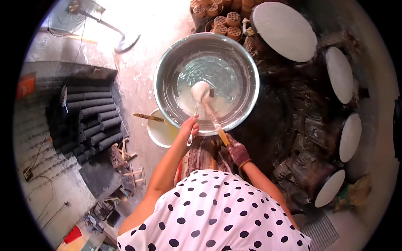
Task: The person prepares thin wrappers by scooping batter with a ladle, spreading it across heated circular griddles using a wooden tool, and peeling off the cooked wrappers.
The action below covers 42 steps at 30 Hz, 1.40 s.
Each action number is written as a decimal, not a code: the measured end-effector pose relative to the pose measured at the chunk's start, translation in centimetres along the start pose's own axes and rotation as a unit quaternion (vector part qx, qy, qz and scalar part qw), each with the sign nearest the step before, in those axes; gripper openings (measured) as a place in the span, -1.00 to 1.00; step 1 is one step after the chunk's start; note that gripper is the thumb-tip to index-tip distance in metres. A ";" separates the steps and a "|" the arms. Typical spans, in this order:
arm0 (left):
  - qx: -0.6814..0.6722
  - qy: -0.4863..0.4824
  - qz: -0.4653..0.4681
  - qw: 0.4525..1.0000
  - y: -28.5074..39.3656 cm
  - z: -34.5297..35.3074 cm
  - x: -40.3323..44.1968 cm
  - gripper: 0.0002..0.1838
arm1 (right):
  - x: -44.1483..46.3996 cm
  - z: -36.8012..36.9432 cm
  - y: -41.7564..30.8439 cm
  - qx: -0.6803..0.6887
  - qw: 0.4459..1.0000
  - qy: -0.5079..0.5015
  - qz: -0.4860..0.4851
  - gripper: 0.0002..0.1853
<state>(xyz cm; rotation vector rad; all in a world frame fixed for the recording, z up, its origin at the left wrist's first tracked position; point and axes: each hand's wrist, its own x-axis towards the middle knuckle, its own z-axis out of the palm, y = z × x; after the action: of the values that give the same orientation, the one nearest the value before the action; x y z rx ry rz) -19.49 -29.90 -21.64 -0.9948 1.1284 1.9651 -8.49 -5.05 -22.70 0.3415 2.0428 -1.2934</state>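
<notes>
A wide metal basin (167,98) stands in front of me, its inside smeared with white, with pale liquid at the bottom. My left hand (190,127), bare, is closed round the handle of a metal ladle (197,109) at the basin's near rim. My right hand (238,154), in a dark reddish glove, grips a wooden-handled tool (216,125) coated in white paste, its far end reaching into the basin. A rounded white mass (200,90) sits where the two tools meet; whether it is in the ladle's bowl I cannot tell.
A smaller bucket (155,136) with a brush (148,117) across it stands left of the basin. Black cylinders (96,110) are stacked at the left. Several round pale lids (284,31) line the right. Perforated clay-coloured blocks (220,29) and a fan (73,19) are farther back.
</notes>
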 end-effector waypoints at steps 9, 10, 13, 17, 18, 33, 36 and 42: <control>0.120 -0.095 0.298 0.942 6.3 9.5 -25.4 -0.60 | -11.7 -3.5 -10.1 0.351 0.915 -0.030 -0.199 -0.44; 0.128 -0.097 0.329 0.931 7.0 10.5 -27.7 -0.61 | -12.7 -4.7 -11.7 0.339 0.913 -0.026 -0.225 -0.44; 0.170 -0.081 0.438 0.879 9.4 12.9 -32.5 -0.59 | -14.6 -7.6 -15.5 0.163 0.887 0.071 -0.426 -0.41; 0.212 -0.063 0.502 0.836 12.5 12.3 -33.5 -0.58 | -16.9 -10.5 -18.0 0.321 0.865 0.036 -0.385 -0.47; 0.212 -0.067 0.503 0.835 13.2 11.6 -32.9 -0.58 | -16.8 -11.0 -17.9 0.320 0.864 0.040 -0.386 -0.47; 0.306 -0.348 0.105 0.880 -2.1 17.4 -20.2 -0.55 | -23.8 -4.4 7.8 -0.143 0.757 0.614 -0.168 -0.54; 0.270 -0.405 -0.093 0.869 -8.9 25.7 -18.3 -0.64 | -28.4 -1.0 11.7 -0.117 0.728 0.674 -0.045 -0.55; 0.521 -0.541 -0.004 0.659 -18.3 29.8 -20.8 -0.51 | -33.5 9.0 17.1 0.037 0.587 0.806 0.072 -0.54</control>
<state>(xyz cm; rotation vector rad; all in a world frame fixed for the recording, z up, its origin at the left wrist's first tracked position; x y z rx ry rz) -2.73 0.94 -1.08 0.7374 1.1280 1.0778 29.01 -0.34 -14.52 2.3722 3.0710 -0.8254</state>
